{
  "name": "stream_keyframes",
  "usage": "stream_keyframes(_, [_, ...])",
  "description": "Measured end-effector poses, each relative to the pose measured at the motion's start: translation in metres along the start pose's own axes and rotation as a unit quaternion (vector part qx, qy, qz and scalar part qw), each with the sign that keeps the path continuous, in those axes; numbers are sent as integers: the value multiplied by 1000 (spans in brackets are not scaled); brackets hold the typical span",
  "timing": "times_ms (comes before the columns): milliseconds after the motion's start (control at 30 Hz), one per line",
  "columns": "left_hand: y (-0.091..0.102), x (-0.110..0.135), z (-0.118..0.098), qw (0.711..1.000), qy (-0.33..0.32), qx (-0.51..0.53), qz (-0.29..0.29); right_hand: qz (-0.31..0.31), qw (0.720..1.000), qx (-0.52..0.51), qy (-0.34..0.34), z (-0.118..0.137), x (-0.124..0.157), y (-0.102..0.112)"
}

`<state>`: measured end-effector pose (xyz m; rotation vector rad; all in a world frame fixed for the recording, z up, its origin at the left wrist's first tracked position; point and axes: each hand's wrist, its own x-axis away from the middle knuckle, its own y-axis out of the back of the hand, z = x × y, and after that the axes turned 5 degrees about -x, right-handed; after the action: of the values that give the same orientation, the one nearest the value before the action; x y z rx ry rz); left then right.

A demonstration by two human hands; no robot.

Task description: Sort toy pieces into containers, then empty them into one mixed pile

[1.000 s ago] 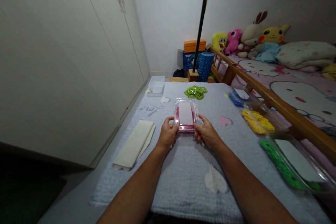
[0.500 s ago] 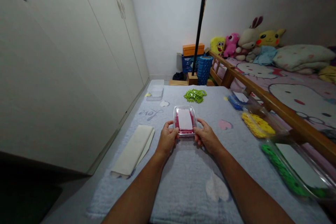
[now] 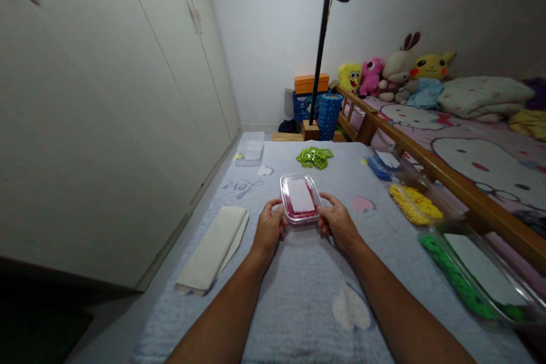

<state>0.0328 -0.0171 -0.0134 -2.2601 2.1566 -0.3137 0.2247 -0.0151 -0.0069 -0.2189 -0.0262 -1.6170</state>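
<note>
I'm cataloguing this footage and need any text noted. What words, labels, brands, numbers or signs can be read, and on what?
"Love": script on the pale blue cloth.
Blue box: pale lettering, too small to read.
Red-filled container: white card, no writing I can make out.
Green-filled container and blue-filled container: white cards too, no legible writing.

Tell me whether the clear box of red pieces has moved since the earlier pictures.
Yes: the clear box has turned slightly counterclockwise, its far edge now farther from the lime-green pile.
</note>
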Motion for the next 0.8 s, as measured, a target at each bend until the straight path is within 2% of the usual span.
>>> stream_keyframes(300, [-2,4,-4,998,14,-53,3,-105,993,-21,43,3,-12,19])
stream_keyframes(433, [-2,5,-3,998,4,-67,-4,-97,995,-26,-3,5,-13,18])
stream_keyframes(567, [-2,4,-2,995,-23,-91,-37,-77,996,-19,-27,6,-12,16])
stream_keyframes(667, [-1,3,-1,993,-32,-100,-51,-106,994,-27,-12,10,-13,20])
stream_keyframes(800, [1,0,2,992,-33,-105,-53,-159,986,-36,18,15,-19,36])
